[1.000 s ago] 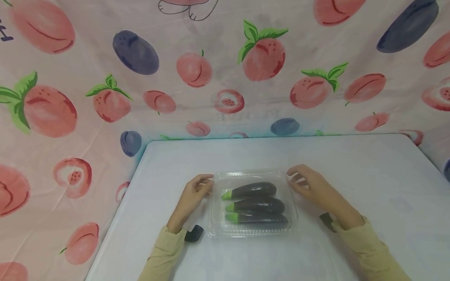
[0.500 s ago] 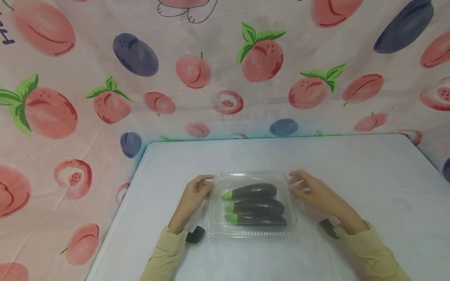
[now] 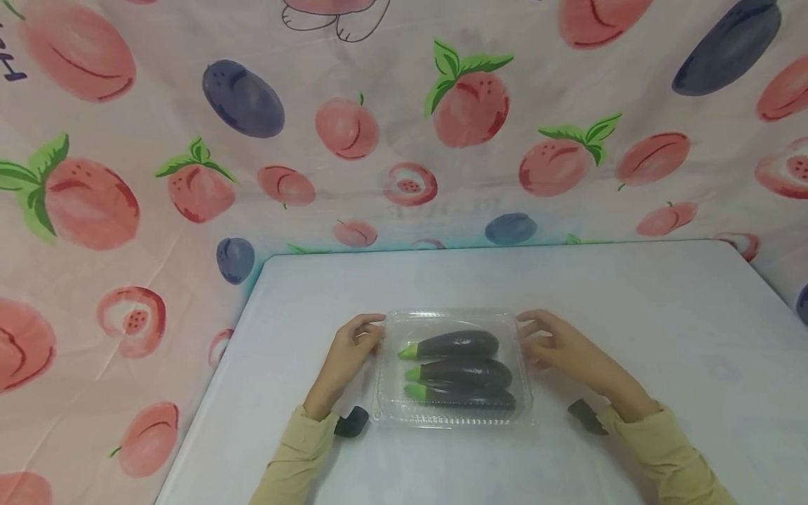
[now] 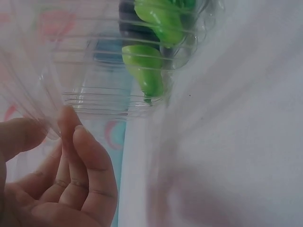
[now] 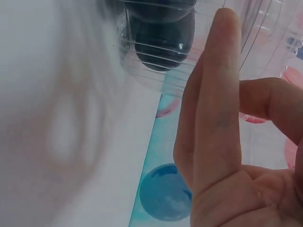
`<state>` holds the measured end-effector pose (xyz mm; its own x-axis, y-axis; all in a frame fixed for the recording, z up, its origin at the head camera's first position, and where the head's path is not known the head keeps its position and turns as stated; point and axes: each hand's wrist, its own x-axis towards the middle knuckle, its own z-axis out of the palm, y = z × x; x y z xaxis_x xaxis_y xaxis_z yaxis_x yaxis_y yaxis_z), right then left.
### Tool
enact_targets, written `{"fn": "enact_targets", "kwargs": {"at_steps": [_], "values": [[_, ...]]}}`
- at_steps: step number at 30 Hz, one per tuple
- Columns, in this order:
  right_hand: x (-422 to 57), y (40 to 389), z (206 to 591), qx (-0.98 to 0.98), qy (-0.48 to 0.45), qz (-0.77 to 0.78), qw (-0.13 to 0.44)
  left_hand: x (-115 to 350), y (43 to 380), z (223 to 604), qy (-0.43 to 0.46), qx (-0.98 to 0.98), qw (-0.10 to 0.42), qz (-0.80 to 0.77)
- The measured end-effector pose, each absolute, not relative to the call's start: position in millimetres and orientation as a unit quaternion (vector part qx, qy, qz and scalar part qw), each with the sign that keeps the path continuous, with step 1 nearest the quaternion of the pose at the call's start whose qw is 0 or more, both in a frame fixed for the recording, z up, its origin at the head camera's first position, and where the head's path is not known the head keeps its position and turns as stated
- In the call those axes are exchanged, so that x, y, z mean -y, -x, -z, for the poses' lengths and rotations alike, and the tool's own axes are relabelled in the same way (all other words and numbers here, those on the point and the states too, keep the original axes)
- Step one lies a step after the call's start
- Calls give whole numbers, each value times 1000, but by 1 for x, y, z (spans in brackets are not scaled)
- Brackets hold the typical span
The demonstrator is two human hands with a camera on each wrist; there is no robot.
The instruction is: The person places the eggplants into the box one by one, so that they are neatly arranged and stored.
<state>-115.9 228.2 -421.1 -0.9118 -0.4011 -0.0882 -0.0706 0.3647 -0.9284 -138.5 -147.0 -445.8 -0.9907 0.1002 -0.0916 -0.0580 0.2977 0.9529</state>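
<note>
A clear plastic clamshell container lies closed on the white table, between the two hands. Inside it are three dark purple eggplants, the back one, the middle one and the front one, green stem ends to the left. The left hand is at the container's upper left corner; in the left wrist view its thumb and fingers pinch the plastic rim. On the opposite side, the right hand has straight fingers against or just beside the container's wall; contact is unclear.
The white table extends around the container on all sides. Behind it and to the left hangs a pink curtain printed with fruit. A black wrist device sits at the left cuff, another wrist device at the right.
The right hand has shifted slightly down along the container's right side, and its fingers have drawn closer to the wall. The left hand and the container have barely moved.
</note>
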Motion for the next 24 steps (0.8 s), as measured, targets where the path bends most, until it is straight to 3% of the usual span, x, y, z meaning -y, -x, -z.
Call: {"fn": "enact_targets", "kwargs": {"at_steps": [24], "values": [[-225, 118, 421, -808, 136, 556, 137, 162, 112, 439, -46, -813, 117, -568]]}}
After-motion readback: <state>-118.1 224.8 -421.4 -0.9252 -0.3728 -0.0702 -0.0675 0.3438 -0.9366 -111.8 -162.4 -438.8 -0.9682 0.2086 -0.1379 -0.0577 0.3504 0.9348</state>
